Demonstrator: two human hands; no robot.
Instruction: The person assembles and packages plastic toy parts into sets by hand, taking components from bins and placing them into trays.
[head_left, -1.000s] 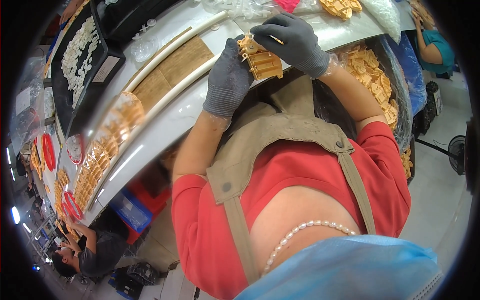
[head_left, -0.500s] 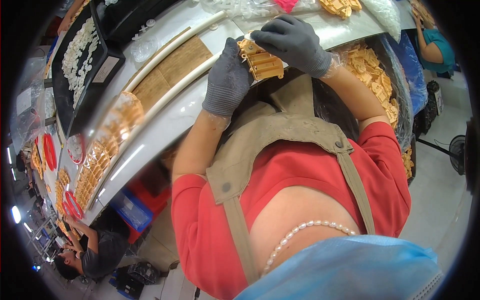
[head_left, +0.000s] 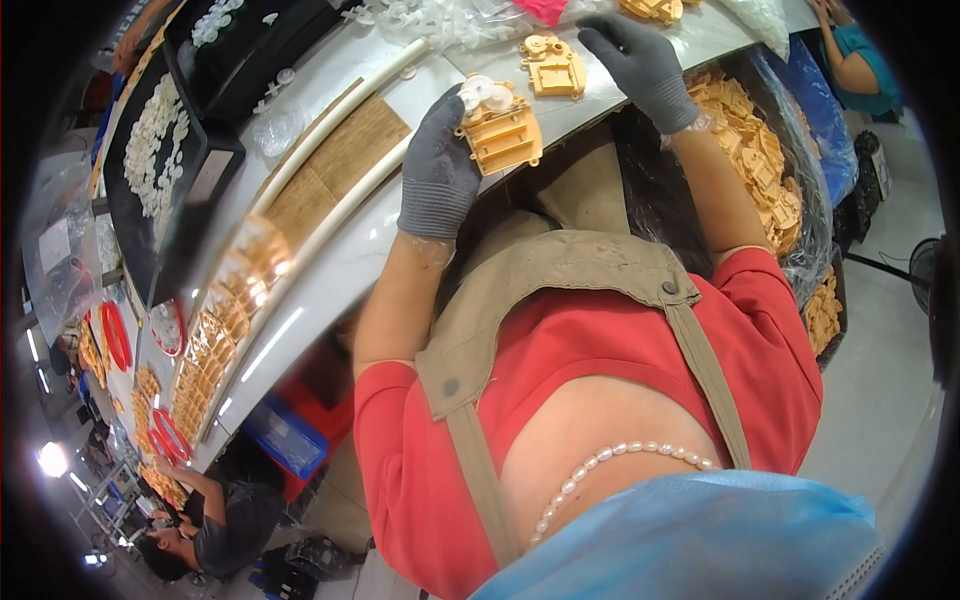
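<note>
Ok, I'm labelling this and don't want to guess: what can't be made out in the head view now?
In the head view:
Left hand: most fingers, hidden behind the orange housing.
That housing's underside: facing away from the camera.
Right hand: its palm, hidden by the hand's own back.
Far orange parts: cut off by the top edge.
White pieces in the black bin: too small to tell exact shapes.

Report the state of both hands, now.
Left hand: closed, holding an orange plastic housing with white round parts.
Right hand: open, nothing visible in it, near a second housing.
</note>
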